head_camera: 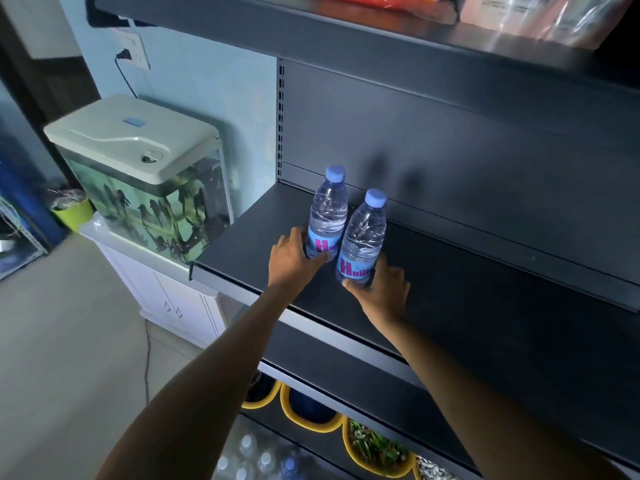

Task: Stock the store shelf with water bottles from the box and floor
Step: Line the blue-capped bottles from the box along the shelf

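Two clear water bottles with blue caps and blue labels stand upright side by side on the dark grey shelf [467,292], near its left end. My left hand [292,259] grips the base of the left bottle [328,209]. My right hand [382,289] grips the base of the right bottle [365,233]. The two bottles touch each other. Several more water bottles [256,459] lie below on the floor, partly hidden by my left arm.
An upper shelf [346,32] with wrapped goods overhangs the bottles. A fish tank [145,188] on a white cabinet [162,292] stands left of the shelf. Yellow-rimmed bowls [311,415] sit under the lower shelves. A green bin [74,213] is at far left.
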Demonstrator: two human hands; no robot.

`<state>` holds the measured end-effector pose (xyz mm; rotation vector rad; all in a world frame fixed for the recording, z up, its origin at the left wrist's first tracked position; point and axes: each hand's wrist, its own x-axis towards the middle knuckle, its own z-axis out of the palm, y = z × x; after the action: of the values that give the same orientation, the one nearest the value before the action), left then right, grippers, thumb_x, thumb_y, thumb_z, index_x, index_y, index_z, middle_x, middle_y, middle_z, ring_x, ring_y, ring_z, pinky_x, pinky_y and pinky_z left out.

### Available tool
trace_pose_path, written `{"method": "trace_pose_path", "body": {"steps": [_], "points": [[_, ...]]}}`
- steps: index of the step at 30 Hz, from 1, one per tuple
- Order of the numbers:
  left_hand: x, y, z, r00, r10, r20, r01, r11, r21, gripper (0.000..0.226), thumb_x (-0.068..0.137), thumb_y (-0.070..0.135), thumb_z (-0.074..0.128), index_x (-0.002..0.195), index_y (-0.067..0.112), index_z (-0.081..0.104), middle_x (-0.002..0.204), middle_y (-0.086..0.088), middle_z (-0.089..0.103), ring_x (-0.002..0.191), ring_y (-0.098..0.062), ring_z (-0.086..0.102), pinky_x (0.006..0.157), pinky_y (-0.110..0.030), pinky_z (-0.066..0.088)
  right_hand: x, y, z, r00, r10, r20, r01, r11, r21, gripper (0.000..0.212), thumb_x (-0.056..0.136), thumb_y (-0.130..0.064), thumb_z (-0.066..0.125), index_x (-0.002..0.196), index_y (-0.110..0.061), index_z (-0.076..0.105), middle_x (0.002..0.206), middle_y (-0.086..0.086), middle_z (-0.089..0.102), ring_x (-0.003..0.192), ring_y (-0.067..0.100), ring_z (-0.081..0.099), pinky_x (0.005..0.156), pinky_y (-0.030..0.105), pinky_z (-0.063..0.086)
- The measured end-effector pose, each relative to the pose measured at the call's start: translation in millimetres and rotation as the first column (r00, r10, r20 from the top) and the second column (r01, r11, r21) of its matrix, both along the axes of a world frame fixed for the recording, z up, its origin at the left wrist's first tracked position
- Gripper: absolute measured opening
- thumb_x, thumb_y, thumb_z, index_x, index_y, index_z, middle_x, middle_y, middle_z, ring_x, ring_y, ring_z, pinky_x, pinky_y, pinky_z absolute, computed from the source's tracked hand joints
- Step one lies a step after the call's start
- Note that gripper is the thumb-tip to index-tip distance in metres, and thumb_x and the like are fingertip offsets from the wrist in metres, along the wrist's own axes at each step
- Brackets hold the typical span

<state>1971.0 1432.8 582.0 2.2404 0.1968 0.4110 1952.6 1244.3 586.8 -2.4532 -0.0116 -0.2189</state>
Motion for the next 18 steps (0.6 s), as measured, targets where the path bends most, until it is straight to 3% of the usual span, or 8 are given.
{"method": "trace_pose_path", "body": {"steps": [7,11,15,18], "points": [[54.8,35.5,-6.9,0.993,0.122,-0.013,-0.12,0.99,0.08,0.046,0.086,0.055,0.069,0.11,0.018,0.06,0.102,0.0,0.068,0.11,-0.026,0.054,0.091,-0.039,0.031,64.3,44.1,-2.6,1.0,0.019,-0.006,-0.018,1.0,0.022,0.064,0.079,-0.043,0.08,0.131,-0.016,0.053,0.119,0.009,0.067,0.12,0.033,0.051,0.099,0.04,0.032],[80.3,51.0,-7.9,0.985,0.173,-0.014,-0.171,0.981,0.091,0.039,0.087,0.057,0.067,0.1,0.022,0.056,0.094,0.005,0.061,0.113,-0.024,0.05,0.088,-0.036,0.025,102.3,65.2,-7.6,0.998,0.06,0.024,-0.06,0.998,0.032,0.064,0.079,-0.044,0.08,0.128,-0.014,0.053,0.122,0.011,0.067,0.118,0.036,0.052,0.101,0.044,0.038],[105.6,58.0,-14.4,0.979,0.203,0.015,-0.204,0.977,0.063,0.035,0.088,0.053,0.068,0.1,0.021,0.059,0.112,-0.003,0.066,0.127,-0.023,0.045,0.097,-0.035,0.026,134.8,84.3,-11.4,0.998,0.047,0.039,-0.047,0.999,-0.003,0.064,0.081,-0.046,0.078,0.129,-0.012,0.052,0.126,0.014,0.065,0.121,0.038,0.051,0.097,0.042,0.035],[120.2,61.3,-17.4,0.973,0.228,0.027,-0.228,0.973,0.034,0.038,0.087,0.054,0.068,0.1,0.02,0.059,0.113,-0.002,0.066,0.128,-0.023,0.046,0.102,-0.037,0.028,155.8,94.9,-11.8,0.999,0.037,0.019,-0.037,0.999,-0.022,0.066,0.081,-0.049,0.078,0.129,-0.013,0.051,0.131,0.016,0.062,0.125,0.039,0.048,0.099,0.044,0.035]]}}
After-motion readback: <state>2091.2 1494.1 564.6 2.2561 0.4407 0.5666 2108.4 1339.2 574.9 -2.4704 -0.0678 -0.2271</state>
